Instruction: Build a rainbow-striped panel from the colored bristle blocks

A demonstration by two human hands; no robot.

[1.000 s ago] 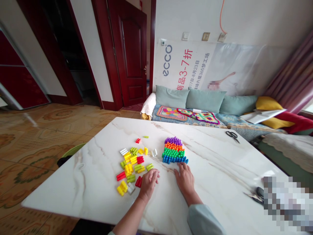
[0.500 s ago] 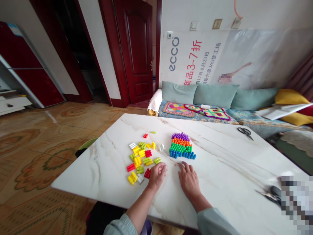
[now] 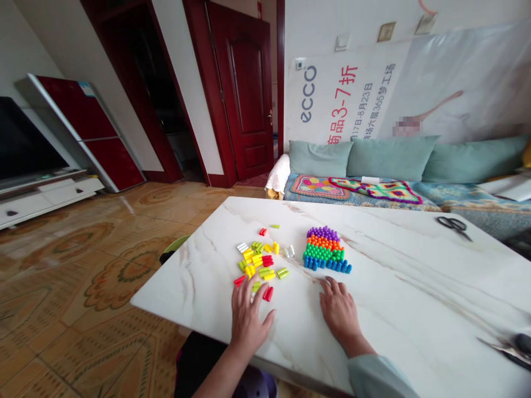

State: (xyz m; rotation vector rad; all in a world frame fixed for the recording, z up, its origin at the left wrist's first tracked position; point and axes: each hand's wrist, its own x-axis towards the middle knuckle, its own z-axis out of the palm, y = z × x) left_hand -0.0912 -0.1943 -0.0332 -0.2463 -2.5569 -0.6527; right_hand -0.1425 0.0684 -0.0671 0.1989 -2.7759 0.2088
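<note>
Screening part of the colored pieces (image 3: 258, 260), left hand (image 3: 249, 318) with fingers apart, right hand (image 3: 340, 310) loosely spread, palm hidden.

Ahead of me, a pale wall (image 3: 321, 22), a poster (image 3: 373, 99) spread across it; below that, a blue sofa (image 3: 433, 204), grey-green cushions (image 3: 392, 158) lined up along it, a bright mat (image 3: 319, 187) on top. Left of it, a dark-red door (image 3: 249, 99) stands open. Further left I've got a red fridge (image 3: 97, 135), then a black TV (image 3: 27, 146) on a white cabinet (image 3: 62, 193). Light glints off the patterned floor (image 3: 120, 276) around my marbled table (image 3: 394, 309).
</note>
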